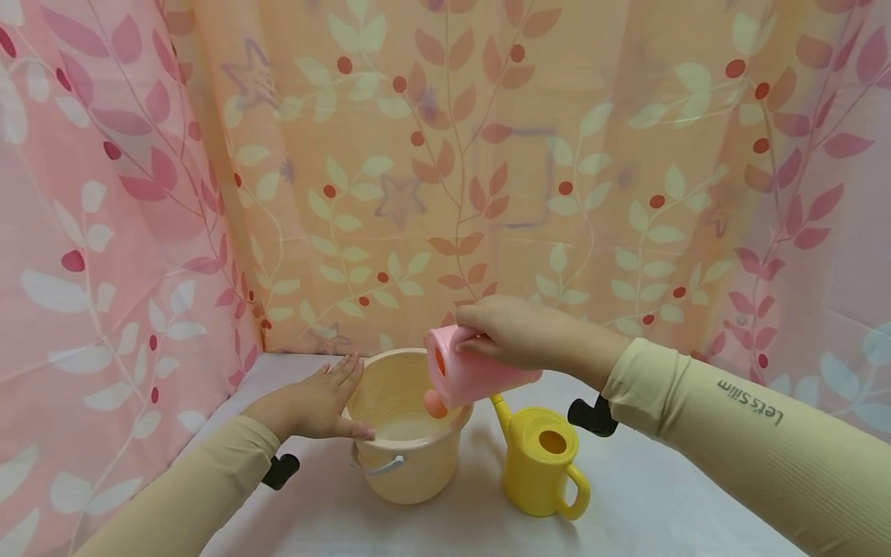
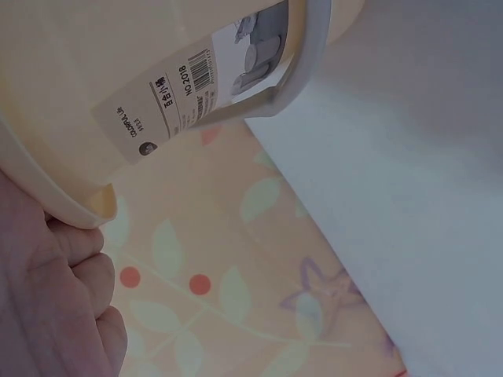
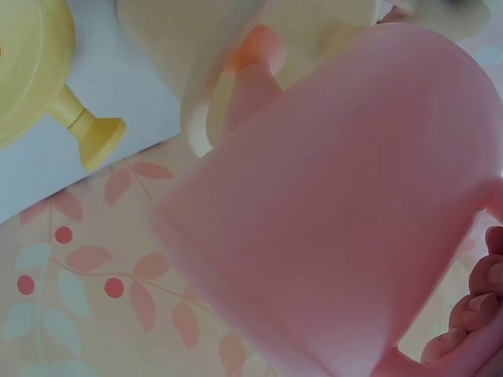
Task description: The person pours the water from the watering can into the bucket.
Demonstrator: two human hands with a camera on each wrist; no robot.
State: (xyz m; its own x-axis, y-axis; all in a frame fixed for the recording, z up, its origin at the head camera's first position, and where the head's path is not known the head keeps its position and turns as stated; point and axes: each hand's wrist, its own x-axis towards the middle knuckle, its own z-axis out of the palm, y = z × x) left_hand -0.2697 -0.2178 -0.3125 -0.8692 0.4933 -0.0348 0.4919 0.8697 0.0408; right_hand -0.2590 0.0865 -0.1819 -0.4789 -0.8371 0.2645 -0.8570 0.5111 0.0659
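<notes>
My right hand (image 1: 515,329) grips the handle of a pink watering can (image 1: 487,381). The can is tipped over, with its peach sprinkler head (image 1: 435,403) down over the mouth of a cream bucket (image 1: 418,473). In the right wrist view, the spout (image 3: 250,96) reaches past the bucket's rim. My left hand (image 1: 316,404) rests on the left side of that rim, fingers spread toward the back and thumb at the front edge. From the left wrist, a printed label (image 2: 177,90) and the bucket's grey handle (image 2: 310,59) show.
Just right of the bucket, a yellow watering can (image 1: 539,464) stands upright, its spout toward the bucket. A white tabletop (image 1: 640,495) lies under both. Leaf-patterned curtains (image 1: 445,193) rise behind the table and along both sides.
</notes>
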